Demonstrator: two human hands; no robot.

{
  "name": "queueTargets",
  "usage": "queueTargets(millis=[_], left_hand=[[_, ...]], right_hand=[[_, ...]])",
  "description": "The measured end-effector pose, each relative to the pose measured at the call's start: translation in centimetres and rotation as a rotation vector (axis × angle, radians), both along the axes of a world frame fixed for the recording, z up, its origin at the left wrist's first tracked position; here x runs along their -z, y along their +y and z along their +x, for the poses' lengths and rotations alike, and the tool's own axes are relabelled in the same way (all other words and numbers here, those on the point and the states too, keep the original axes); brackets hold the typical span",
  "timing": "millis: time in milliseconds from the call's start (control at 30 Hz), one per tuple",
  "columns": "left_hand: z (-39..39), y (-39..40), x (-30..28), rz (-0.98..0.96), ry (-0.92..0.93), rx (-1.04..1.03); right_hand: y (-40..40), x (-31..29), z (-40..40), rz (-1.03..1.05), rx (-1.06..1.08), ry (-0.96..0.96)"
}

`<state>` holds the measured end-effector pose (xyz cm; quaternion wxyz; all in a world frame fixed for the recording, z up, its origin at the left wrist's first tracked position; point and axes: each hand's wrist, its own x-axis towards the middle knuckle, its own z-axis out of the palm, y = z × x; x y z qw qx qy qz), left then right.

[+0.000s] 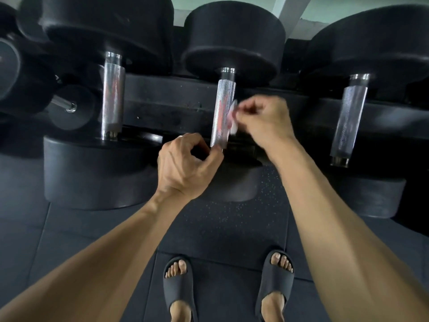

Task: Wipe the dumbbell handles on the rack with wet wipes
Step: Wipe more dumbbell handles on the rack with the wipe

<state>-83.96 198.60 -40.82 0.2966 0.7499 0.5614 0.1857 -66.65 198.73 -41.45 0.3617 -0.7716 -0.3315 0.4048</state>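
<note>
Three black dumbbells lie on the rack with their knurled chrome handles pointing toward me. The middle handle is between my hands. My right hand pinches a small white wet wipe just to the right of this handle, touching or almost touching it; the hand is blurred. Below it, my left hand is curled with its thumb tip at the handle's lower end, and I see nothing in it. The left handle and the right handle are untouched.
Smaller dumbbells sit on the rack at the far left. The near heads of the dumbbells overhang the dark rubber floor. My feet in black slides stand close in front of the rack.
</note>
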Motion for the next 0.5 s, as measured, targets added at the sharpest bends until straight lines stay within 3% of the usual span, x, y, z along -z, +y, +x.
queueTargets(millis=[67,133,300,500], left_hand=[[0.1,0.0,0.1,-0.003,-0.001,-0.009],[0.1,0.0,0.1,-0.007,0.000,-0.012],[0.1,0.0,0.0,-0.004,-0.001,0.006],[0.1,0.0,0.1,-0.014,-0.004,-0.003]], right_hand=[[1.5,0.0,0.1,0.118,0.142,0.046],[1.6,-0.1,-0.7,0.125,0.169,-0.037],[-2.1,-0.3,-2.1,0.013,0.027,-0.034],[4.0,1.0,-0.7,0.117,0.362,0.203]])
